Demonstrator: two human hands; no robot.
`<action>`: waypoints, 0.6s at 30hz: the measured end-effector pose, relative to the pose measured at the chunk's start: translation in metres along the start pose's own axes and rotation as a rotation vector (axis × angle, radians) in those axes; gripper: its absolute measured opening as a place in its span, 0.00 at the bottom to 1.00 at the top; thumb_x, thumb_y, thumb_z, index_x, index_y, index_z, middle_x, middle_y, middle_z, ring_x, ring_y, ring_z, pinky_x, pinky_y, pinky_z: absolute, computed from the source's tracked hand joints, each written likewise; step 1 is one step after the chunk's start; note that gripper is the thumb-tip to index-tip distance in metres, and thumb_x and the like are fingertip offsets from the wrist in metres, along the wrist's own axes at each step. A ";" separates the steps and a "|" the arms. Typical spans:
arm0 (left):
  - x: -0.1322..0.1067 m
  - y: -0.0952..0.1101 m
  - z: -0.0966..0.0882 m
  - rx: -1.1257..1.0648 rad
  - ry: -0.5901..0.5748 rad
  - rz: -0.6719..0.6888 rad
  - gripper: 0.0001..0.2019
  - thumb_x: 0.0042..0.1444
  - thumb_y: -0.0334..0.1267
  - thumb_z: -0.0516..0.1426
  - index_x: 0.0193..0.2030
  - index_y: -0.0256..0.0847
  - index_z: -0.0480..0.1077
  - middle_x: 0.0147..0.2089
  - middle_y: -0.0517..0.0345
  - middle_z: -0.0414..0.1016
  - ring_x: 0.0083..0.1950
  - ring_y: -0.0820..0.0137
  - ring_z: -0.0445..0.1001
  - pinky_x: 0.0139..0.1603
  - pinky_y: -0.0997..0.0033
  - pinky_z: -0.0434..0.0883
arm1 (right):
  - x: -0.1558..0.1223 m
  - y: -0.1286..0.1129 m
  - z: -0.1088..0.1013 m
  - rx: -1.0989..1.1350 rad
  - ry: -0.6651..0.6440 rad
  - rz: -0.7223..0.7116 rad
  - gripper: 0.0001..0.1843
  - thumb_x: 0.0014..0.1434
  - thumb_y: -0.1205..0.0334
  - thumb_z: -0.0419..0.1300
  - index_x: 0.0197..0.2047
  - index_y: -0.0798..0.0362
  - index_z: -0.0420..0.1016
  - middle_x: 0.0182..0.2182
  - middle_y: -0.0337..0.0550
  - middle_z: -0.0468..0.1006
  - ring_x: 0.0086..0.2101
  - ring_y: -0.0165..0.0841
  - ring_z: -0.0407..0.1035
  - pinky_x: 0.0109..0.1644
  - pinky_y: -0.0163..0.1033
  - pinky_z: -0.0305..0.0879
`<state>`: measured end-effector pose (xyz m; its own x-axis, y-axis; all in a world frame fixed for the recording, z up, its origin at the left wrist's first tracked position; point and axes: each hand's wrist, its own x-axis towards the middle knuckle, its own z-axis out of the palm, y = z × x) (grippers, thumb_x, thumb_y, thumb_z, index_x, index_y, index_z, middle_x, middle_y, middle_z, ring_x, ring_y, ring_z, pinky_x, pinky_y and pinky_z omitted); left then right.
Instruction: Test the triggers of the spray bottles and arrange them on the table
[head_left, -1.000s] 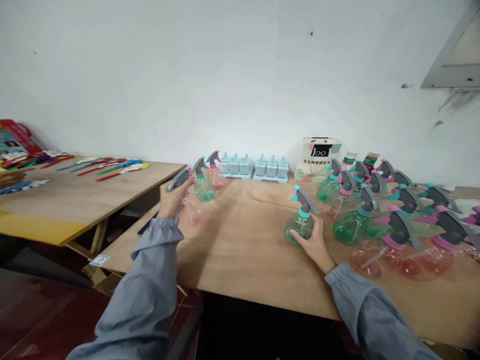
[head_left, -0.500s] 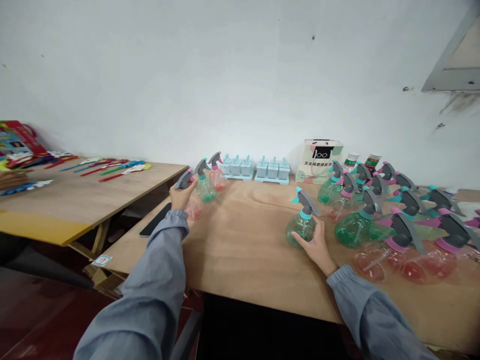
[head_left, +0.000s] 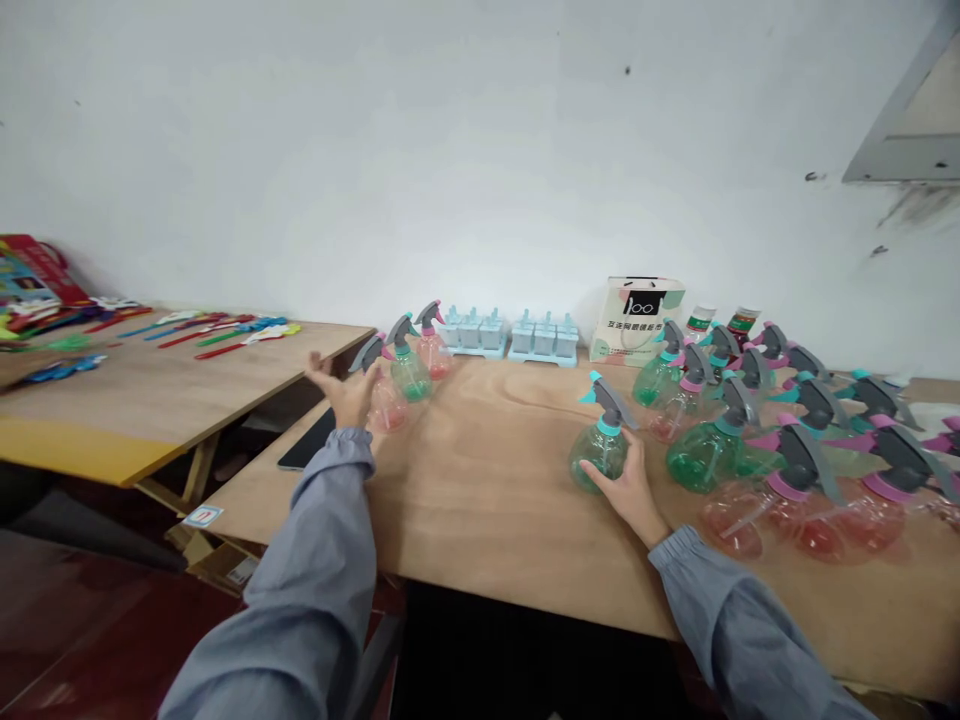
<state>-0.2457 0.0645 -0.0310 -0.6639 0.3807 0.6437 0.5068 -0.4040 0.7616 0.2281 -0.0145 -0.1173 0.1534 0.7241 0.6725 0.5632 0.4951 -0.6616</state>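
Observation:
My left hand (head_left: pixel 342 389) is open, fingers spread, just left of a pink spray bottle (head_left: pixel 384 398) that stands on the plywood table (head_left: pixel 487 500). Behind that bottle stand a green spray bottle (head_left: pixel 409 372) and another pink one (head_left: pixel 433 347) in a row. My right hand (head_left: pixel 628 488) is wrapped around the base of a green spray bottle (head_left: pixel 602 448) with a teal and grey trigger head, which stands upright mid-table.
Several more green and pink spray bottles (head_left: pixel 780 440) crowd the table's right side. Light blue moulds (head_left: pixel 510 335) and a paper bag (head_left: pixel 636 320) stand by the wall. A dark phone (head_left: pixel 306 442) lies at the left edge. A second table (head_left: pixel 135 400) on the left holds coloured items.
My left hand set the pink bottle down beside the green one and let go, opening and pulling slightly left. The right hand stayed on its green bottle.

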 end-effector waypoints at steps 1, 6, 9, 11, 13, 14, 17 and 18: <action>-0.011 0.010 -0.004 0.026 0.093 0.039 0.43 0.52 0.45 0.67 0.68 0.44 0.46 0.74 0.36 0.50 0.75 0.52 0.58 0.74 0.45 0.58 | 0.000 0.000 0.001 0.017 -0.011 0.010 0.45 0.53 0.36 0.67 0.64 0.52 0.59 0.58 0.58 0.68 0.60 0.51 0.66 0.65 0.61 0.64; -0.097 0.086 -0.002 0.072 -0.156 0.232 0.34 0.46 0.51 0.69 0.57 0.42 0.65 0.66 0.40 0.65 0.72 0.45 0.61 0.74 0.44 0.58 | -0.005 -0.003 0.002 0.081 -0.088 0.019 0.41 0.57 0.41 0.63 0.66 0.52 0.55 0.59 0.59 0.70 0.59 0.50 0.69 0.63 0.61 0.68; -0.150 0.138 0.019 -0.124 -0.729 0.273 0.29 0.47 0.50 0.70 0.55 0.45 0.72 0.60 0.43 0.74 0.68 0.46 0.68 0.75 0.46 0.58 | -0.011 -0.007 0.003 0.084 -0.120 0.001 0.41 0.57 0.41 0.63 0.66 0.52 0.55 0.58 0.59 0.72 0.57 0.50 0.71 0.62 0.60 0.70; -0.179 0.167 0.037 -0.258 -0.924 0.175 0.35 0.48 0.50 0.71 0.63 0.45 0.69 0.65 0.41 0.71 0.71 0.46 0.66 0.76 0.44 0.55 | -0.015 -0.010 0.005 0.082 -0.141 -0.017 0.43 0.56 0.40 0.66 0.66 0.52 0.56 0.57 0.58 0.72 0.56 0.50 0.72 0.61 0.60 0.70; -0.202 0.188 0.056 -0.332 -1.031 0.016 0.49 0.41 0.51 0.74 0.69 0.43 0.62 0.70 0.36 0.66 0.74 0.40 0.61 0.75 0.39 0.55 | -0.019 -0.013 0.008 0.083 -0.164 -0.063 0.44 0.55 0.39 0.67 0.66 0.52 0.57 0.56 0.57 0.73 0.57 0.50 0.72 0.62 0.61 0.70; -0.212 0.195 0.064 -0.354 -1.061 -0.042 0.52 0.39 0.51 0.75 0.70 0.42 0.60 0.71 0.35 0.64 0.75 0.39 0.59 0.75 0.39 0.55 | -0.020 -0.014 0.010 0.083 -0.179 -0.091 0.44 0.55 0.38 0.67 0.66 0.51 0.58 0.56 0.57 0.73 0.57 0.51 0.71 0.62 0.62 0.69; -0.229 0.203 0.081 -0.368 -1.033 -0.147 0.48 0.42 0.48 0.74 0.69 0.42 0.60 0.68 0.37 0.67 0.74 0.42 0.60 0.74 0.42 0.56 | -0.020 -0.022 0.011 0.059 -0.214 -0.149 0.44 0.56 0.36 0.67 0.66 0.50 0.60 0.55 0.56 0.73 0.57 0.52 0.71 0.62 0.63 0.70; -0.231 0.203 0.085 -0.360 -1.008 -0.171 0.44 0.45 0.47 0.72 0.67 0.43 0.61 0.66 0.38 0.69 0.73 0.44 0.62 0.74 0.44 0.57 | -0.019 -0.025 0.009 0.044 -0.226 -0.165 0.45 0.56 0.36 0.67 0.67 0.50 0.59 0.55 0.56 0.73 0.57 0.53 0.71 0.61 0.63 0.70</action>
<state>0.0575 -0.0352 -0.0188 0.1309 0.8970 0.4222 0.1498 -0.4389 0.8860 0.2037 -0.0359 -0.1168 -0.1254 0.7183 0.6843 0.5288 0.6320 -0.5665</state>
